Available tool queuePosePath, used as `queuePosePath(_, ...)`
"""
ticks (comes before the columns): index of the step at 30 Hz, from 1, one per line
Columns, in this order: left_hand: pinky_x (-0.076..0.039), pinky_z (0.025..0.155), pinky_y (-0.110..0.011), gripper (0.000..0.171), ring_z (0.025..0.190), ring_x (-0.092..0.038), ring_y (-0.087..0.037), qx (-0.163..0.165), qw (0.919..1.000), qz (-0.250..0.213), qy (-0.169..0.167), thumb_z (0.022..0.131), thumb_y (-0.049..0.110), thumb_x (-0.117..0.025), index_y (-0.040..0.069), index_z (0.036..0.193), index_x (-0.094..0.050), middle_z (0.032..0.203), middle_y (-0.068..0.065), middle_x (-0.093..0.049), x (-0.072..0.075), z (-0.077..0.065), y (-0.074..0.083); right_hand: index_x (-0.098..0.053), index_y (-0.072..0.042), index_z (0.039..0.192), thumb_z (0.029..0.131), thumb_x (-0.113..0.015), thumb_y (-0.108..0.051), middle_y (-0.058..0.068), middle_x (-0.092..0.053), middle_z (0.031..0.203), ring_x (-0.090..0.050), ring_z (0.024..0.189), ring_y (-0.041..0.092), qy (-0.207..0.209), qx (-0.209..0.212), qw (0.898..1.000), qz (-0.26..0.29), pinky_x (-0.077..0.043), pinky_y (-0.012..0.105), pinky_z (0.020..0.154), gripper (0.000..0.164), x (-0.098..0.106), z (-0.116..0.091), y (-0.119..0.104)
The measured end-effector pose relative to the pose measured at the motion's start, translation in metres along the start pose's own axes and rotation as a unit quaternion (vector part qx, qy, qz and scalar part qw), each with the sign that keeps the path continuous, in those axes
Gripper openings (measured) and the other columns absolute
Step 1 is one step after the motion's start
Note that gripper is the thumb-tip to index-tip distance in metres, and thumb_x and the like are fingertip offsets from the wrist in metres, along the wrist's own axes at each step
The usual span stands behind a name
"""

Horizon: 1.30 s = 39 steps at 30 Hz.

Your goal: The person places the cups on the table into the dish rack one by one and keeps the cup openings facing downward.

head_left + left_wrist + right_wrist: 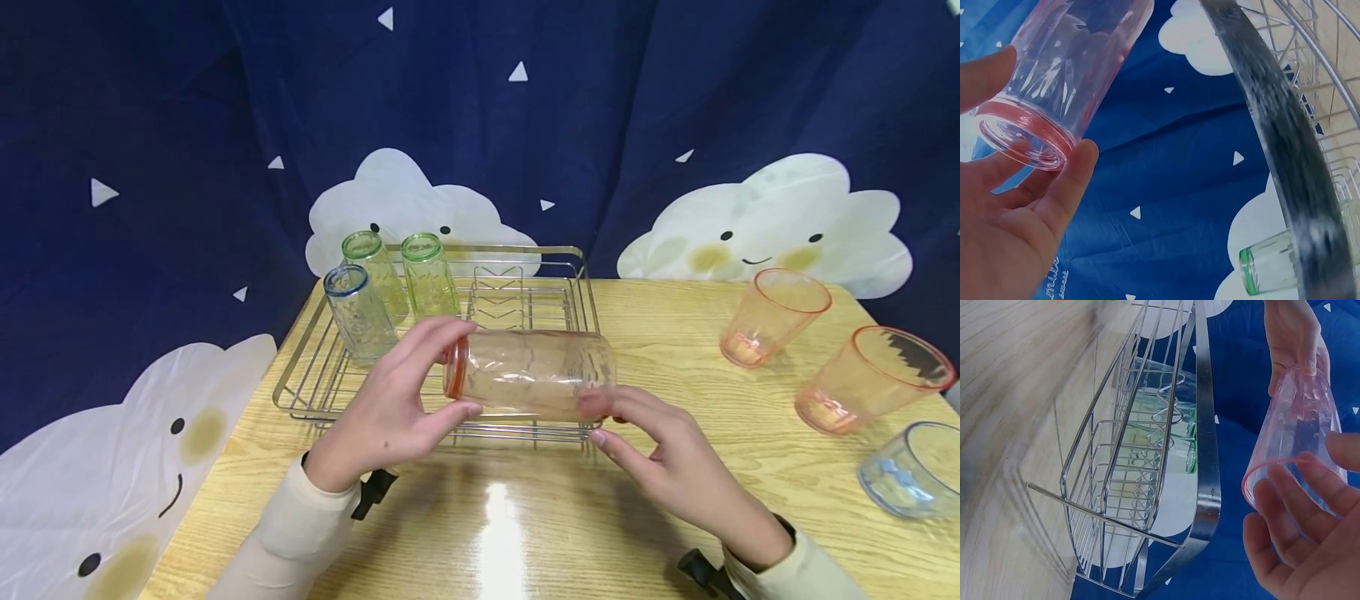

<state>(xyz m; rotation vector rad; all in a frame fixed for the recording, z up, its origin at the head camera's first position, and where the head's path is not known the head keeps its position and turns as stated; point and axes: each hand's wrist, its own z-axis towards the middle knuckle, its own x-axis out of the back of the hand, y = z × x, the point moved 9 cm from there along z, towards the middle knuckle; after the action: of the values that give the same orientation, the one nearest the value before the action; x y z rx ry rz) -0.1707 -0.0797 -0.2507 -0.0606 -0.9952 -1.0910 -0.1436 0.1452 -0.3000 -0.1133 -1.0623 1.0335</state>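
At the silver wire rack (1206, 425): left hand (393, 408) grasping orange-tinted transparent tumbler (528, 371), right hand (675, 467), grip indeterminate; three green/blue-rimmed clear glasses (431, 282) racked inverted, three orange/blue glasses (862, 383) apparently remaining

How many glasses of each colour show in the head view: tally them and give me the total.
Green glasses: 2, both in the rack
Blue glasses: 2, one in the rack, one on the table
Orange glasses: 3, one held, two on the table
Total: 7
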Motion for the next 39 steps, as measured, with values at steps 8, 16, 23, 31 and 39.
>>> queuePosePath(8,-0.054,0.096,-0.040,0.074,0.112,-0.061,-0.020,0.004,0.9995,0.013,0.027,0.075,0.018,-0.085,0.008,0.141,-0.051,0.134,-0.009,-0.058,0.019,0.002,-0.004,-0.070,-0.019,0.114,0.081,-0.075,0.003,-0.002,-0.072,0.117,-0.062,0.115,-0.002,0.015,0.001,1.000,0.008,-0.043,0.007,0.101,0.040,0.005,-0.002,0.001)
queuePosePath(16,-0.051,0.096,-0.037,0.075,0.109,-0.060,-0.020,0.005,0.9967,0.046,0.067,0.072,0.012,-0.086,0.007,0.139,-0.053,0.131,-0.011,-0.058,0.042,0.001,-0.011,-0.072,-0.018,0.112,0.081,-0.074,0.007,0.001,-0.072,0.115,-0.063,0.113,-0.001,0.024,-0.003,0.999,0.032,-0.045,0.008,0.100,0.040,0.008,-0.004,0.002)
queuePosePath(23,-0.048,0.092,-0.030,0.074,0.104,-0.058,-0.019,0.021,0.9941,0.070,0.080,0.072,0.011,-0.086,0.007,0.139,-0.053,0.131,-0.011,-0.059,0.055,0.000,-0.019,-0.072,-0.015,0.111,0.081,-0.072,0.009,0.003,-0.072,0.115,-0.062,0.114,-0.001,0.035,-0.017,0.998,0.042,-0.046,0.009,0.099,0.039,0.013,-0.006,0.007)
queuePosePath(31,-0.046,0.091,-0.030,0.073,0.101,-0.056,-0.019,0.045,0.9921,0.079,0.087,0.072,0.008,-0.084,0.008,0.139,-0.054,0.127,-0.011,-0.059,0.067,0.004,-0.035,-0.072,-0.017,0.111,0.082,-0.072,0.008,0.001,-0.071,0.115,-0.062,0.113,-0.003,0.031,-0.024,0.999,0.032,-0.046,0.008,0.098,0.038,0.012,-0.009,0.011)
queuePosePath(39,-0.050,0.088,-0.045,0.072,0.108,-0.059,-0.027,0.093,0.9871,0.111,0.068,0.074,0.011,-0.083,0.010,0.140,-0.054,0.132,-0.014,-0.059,0.071,0.008,-0.056,-0.072,-0.017,0.110,0.083,-0.071,0.008,0.001,-0.072,0.114,-0.062,0.113,-0.002,0.030,-0.026,0.999,0.037,-0.046,0.008,0.097,0.037,0.012,-0.010,0.012)
